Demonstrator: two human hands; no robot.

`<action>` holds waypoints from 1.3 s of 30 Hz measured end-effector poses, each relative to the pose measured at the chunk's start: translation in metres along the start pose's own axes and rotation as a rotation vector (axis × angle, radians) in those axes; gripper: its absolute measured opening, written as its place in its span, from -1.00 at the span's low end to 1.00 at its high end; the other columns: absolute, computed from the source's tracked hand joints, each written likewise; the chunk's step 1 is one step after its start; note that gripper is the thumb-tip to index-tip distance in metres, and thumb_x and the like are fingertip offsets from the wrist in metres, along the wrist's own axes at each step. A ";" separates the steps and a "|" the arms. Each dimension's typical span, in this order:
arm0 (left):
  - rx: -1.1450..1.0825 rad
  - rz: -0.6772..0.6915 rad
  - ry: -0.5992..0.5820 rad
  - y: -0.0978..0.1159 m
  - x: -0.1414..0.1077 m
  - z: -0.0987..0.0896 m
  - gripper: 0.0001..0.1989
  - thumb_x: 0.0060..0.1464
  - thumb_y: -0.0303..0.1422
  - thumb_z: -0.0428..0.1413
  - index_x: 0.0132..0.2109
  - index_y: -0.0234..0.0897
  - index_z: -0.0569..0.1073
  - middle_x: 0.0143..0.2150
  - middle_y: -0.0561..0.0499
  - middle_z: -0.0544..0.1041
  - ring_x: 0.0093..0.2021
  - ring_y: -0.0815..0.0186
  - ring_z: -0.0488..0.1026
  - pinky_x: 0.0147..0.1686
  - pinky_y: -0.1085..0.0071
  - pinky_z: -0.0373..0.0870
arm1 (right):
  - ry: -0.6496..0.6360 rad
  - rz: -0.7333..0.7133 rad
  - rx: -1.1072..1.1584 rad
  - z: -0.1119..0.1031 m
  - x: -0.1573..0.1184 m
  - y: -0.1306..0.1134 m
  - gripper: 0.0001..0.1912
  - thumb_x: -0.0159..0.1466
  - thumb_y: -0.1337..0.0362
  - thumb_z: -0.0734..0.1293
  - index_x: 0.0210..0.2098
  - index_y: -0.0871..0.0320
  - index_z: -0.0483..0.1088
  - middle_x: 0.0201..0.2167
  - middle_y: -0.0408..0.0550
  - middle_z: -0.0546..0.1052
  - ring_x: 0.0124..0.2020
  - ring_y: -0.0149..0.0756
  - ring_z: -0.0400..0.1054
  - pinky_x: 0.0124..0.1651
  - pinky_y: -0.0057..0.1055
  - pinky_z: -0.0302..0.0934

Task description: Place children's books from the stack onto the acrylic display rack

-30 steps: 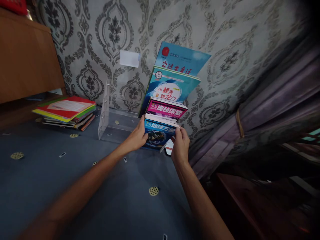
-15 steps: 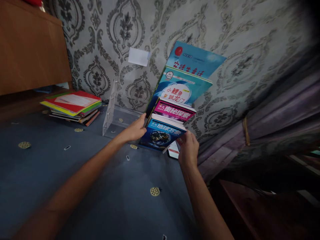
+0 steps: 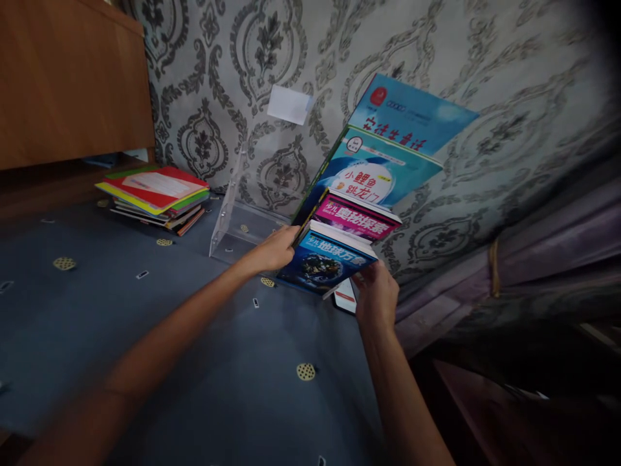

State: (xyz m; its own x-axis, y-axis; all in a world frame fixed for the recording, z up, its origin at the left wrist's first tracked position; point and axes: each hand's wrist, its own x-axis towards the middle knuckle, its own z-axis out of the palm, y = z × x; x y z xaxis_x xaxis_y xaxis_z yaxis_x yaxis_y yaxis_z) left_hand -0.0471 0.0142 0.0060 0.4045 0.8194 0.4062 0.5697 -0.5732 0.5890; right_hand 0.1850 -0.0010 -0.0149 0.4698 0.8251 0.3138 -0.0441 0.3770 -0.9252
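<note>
Several books stand tilted in steps, one behind another, at the right end of a clear plastic rack (image 3: 226, 223). The front blue book (image 3: 323, 265) shows a globe; behind it are a pink-titled book (image 3: 356, 219), a teal book (image 3: 388, 169) and a taller blue book (image 3: 412, 116). My left hand (image 3: 275, 249) is closed at the left edges of the front books, its fingertips partly hidden. At their lower right side, my right hand (image 3: 378, 291) is curled with its fingers against the edges. A phone (image 3: 345, 298) lies beside the right hand, partly covered.
A pile of books and folders (image 3: 160, 194) lies left of the rack, by a wooden cabinet (image 3: 72, 84). The blue patterned cloth (image 3: 204, 362) covers the surface. Patterned wallpaper (image 3: 272, 39) rises behind, with a tied curtain (image 3: 533, 259) at the right.
The view has shifted, so the scene sits slightly further right. Both hands keep nearly the same places at the sides of the books.
</note>
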 end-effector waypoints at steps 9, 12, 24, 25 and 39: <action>-0.080 0.051 0.005 -0.007 0.002 0.013 -0.28 0.04 -0.55 -0.05 0.39 -0.32 0.16 0.40 -0.19 0.28 0.39 0.06 0.20 0.40 0.06 0.12 | 0.000 -0.032 0.004 0.001 -0.003 -0.002 -0.60 0.16 -0.09 0.37 -0.27 0.13 0.52 -0.23 -0.09 0.62 -0.17 -0.28 0.49 -0.16 -0.32 0.39; -0.091 0.053 0.012 -0.006 0.003 0.014 -0.24 0.01 -0.56 -0.05 0.40 -0.33 0.14 0.40 -0.21 0.29 0.39 0.04 0.22 0.40 0.00 0.10 | 0.007 -0.034 0.006 0.001 -0.003 -0.001 -0.59 0.15 -0.11 0.38 -0.29 0.13 0.52 -0.26 -0.09 0.62 -0.18 -0.26 0.50 -0.17 -0.31 0.39; -0.087 0.059 0.043 -0.004 0.000 0.018 -0.33 0.05 -0.50 -0.02 0.34 -0.37 0.18 0.31 -0.25 0.35 0.37 0.01 0.21 0.39 0.02 0.12 | -0.028 -0.030 -0.009 0.000 -0.002 -0.002 -0.55 0.11 -0.13 0.39 -0.23 0.11 0.55 -0.22 -0.10 0.61 -0.16 -0.26 0.48 -0.17 -0.33 0.36; -0.082 0.062 0.042 -0.003 0.000 0.018 -0.35 0.06 -0.50 -0.03 0.33 -0.38 0.19 0.31 -0.27 0.35 0.38 0.00 0.20 0.39 0.02 0.12 | -0.031 -0.032 -0.014 0.000 -0.002 -0.002 -0.54 0.11 -0.13 0.39 -0.24 0.12 0.55 -0.23 -0.10 0.61 -0.17 -0.27 0.47 -0.18 -0.33 0.36; -0.078 0.075 0.032 -0.001 -0.001 0.024 -0.26 0.08 -0.46 -0.03 0.42 -0.38 0.04 0.39 -0.28 0.25 0.42 -0.05 0.13 0.43 -0.05 -0.01 | -0.017 -0.048 -0.002 0.002 -0.004 -0.001 -0.61 0.16 -0.09 0.37 -0.30 0.12 0.52 -0.35 -0.15 0.56 -0.27 -0.31 0.44 -0.18 -0.35 0.34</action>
State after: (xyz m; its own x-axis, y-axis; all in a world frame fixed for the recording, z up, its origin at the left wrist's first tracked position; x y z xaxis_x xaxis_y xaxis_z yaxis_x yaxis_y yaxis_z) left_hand -0.0315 0.0137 -0.0119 0.4204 0.7747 0.4724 0.4807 -0.6317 0.6082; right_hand 0.1820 -0.0037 -0.0145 0.4565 0.8131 0.3613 -0.0206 0.4156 -0.9093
